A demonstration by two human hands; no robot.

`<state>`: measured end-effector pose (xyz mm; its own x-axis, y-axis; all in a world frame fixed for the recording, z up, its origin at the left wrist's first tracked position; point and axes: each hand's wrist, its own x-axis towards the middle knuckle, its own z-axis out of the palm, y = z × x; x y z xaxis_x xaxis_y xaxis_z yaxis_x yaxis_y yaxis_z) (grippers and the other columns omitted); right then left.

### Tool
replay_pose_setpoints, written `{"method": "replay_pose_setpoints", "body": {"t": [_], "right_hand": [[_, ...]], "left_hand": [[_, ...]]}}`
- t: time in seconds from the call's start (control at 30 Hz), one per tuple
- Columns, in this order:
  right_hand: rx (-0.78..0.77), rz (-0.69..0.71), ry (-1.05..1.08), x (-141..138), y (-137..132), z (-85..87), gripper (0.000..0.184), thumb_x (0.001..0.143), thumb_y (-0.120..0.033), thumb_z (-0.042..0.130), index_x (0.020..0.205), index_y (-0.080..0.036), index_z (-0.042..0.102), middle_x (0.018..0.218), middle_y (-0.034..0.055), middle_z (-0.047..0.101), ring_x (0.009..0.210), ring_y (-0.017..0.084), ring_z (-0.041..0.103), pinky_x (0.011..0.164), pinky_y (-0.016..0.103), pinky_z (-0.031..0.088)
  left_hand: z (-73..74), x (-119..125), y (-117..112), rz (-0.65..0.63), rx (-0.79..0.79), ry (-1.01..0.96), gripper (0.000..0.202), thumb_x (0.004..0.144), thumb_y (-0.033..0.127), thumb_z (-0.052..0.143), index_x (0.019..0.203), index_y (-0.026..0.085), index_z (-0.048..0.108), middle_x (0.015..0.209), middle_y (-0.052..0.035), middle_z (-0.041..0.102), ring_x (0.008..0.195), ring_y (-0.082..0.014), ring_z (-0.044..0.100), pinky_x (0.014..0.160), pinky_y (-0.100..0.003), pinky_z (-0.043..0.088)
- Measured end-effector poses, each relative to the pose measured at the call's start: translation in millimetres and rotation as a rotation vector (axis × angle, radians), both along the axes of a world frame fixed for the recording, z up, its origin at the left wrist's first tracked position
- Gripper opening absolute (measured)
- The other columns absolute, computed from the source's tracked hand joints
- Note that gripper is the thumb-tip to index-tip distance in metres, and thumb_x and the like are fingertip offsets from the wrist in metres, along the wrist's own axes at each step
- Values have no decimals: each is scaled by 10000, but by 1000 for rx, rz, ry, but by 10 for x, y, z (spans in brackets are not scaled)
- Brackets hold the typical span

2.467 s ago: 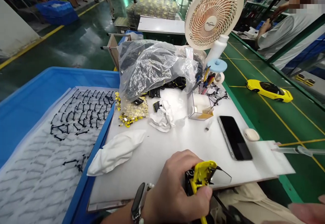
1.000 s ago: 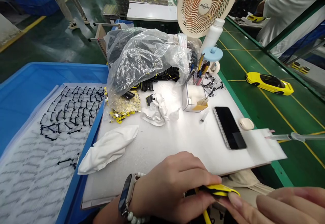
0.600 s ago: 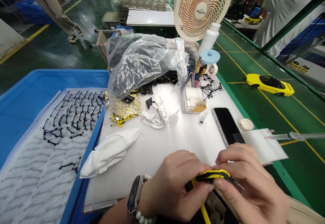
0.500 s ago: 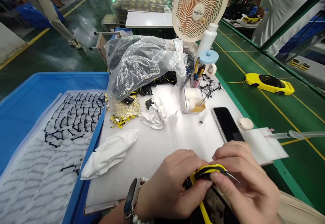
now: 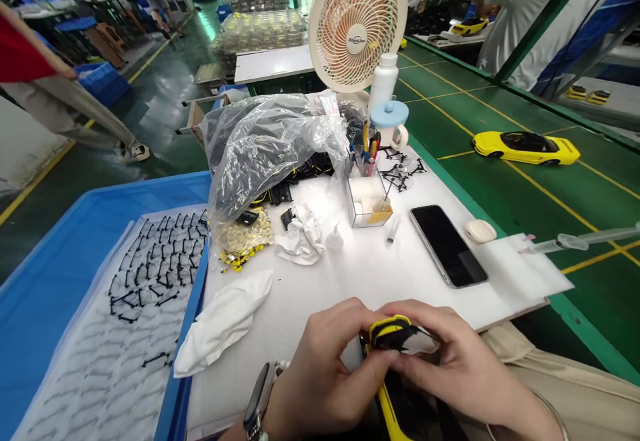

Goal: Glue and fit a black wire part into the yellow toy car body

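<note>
We have a white foam board (image 5: 345, 274) under us: a black smartphone (image 5: 447, 246) lies ahead of our right hand (image 5: 465, 368), and a crumpled white cloth (image 5: 223, 321) lies well left of it.

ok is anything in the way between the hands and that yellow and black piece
Nothing visible: the left hand and right hand are both on the yellow and black piece, with no other object between them and it.
</note>
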<state>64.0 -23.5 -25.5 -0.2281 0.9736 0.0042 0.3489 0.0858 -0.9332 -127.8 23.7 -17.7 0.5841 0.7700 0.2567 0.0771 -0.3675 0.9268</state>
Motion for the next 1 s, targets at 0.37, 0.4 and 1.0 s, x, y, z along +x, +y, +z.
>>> {"method": "replay_pose_setpoints", "body": {"t": [0.37,0.4,1.0], "right_hand": [[45,-353,-7,-51,-60,69,453,729,-518,755,1073,-226,720,879,84,727,891,268,696,793,319,606],[45,-359,4,-48,-60,53,464,728,-527,754,1078,-224,721,886,89,730,904,275,696,802,321,608],[-244,-65,143,69,-235,-472,446,874,-449,656,1280,-272,603,1306,88,613,1221,256,575,1014,286,508]], "left_hand": [[310,2,84,-84,52,215,191,905,141,489,996,212,641,778,2,643,689,-118,582,636,-216,419],[312,10,79,-79,47,220,183,907,151,488,981,205,647,769,-2,639,680,-121,576,631,-223,415],[194,30,-45,3,97,182,242,742,71,630,962,171,633,802,-30,659,724,-149,605,670,-230,454]]}}
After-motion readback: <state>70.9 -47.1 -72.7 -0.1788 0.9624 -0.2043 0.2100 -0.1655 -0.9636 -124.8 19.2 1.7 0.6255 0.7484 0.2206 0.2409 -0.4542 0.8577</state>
